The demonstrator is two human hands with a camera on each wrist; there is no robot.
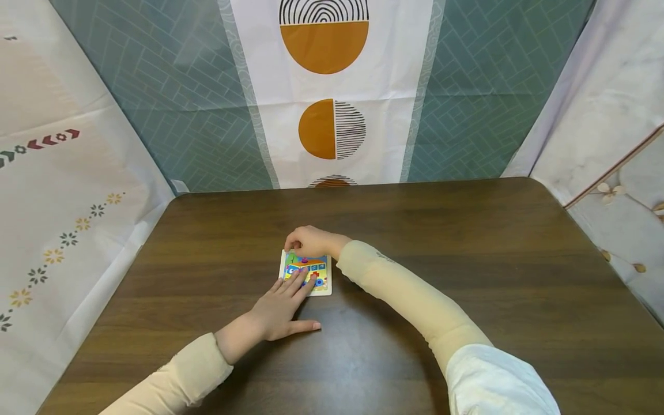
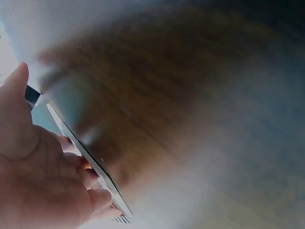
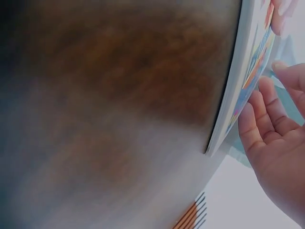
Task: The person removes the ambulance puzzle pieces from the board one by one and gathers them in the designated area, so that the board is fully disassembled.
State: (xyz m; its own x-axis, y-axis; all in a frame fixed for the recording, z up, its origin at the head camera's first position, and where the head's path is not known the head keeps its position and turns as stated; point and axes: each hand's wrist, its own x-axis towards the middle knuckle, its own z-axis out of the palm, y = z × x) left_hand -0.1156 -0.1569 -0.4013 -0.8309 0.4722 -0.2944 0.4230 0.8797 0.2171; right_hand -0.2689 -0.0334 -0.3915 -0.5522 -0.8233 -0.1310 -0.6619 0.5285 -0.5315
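A small square picture puzzle (image 1: 321, 268) with a white border and a colourful vehicle on it lies flat on the table. My left hand (image 1: 279, 309) rests on its lower part with fingers spread and straight, the thumb out to the side on the table. Over the top edge bends my right hand (image 1: 313, 242), its fingers pointing down near the upper left corner. In the right wrist view, those fingers (image 3: 252, 117) are loosely bent at the puzzle's edge, thumb apart from them and nothing visible between. The left palm hides part of the puzzle in the left wrist view.
The dark wooden table (image 1: 441, 242) has rounded far corners. Behind it hangs a patterned cloth (image 1: 207, 115) with orange half-circles, and pale printed cloths hang on the left (image 1: 78, 190) and right. The right forearm (image 1: 415, 294) stretches across the table's right half.
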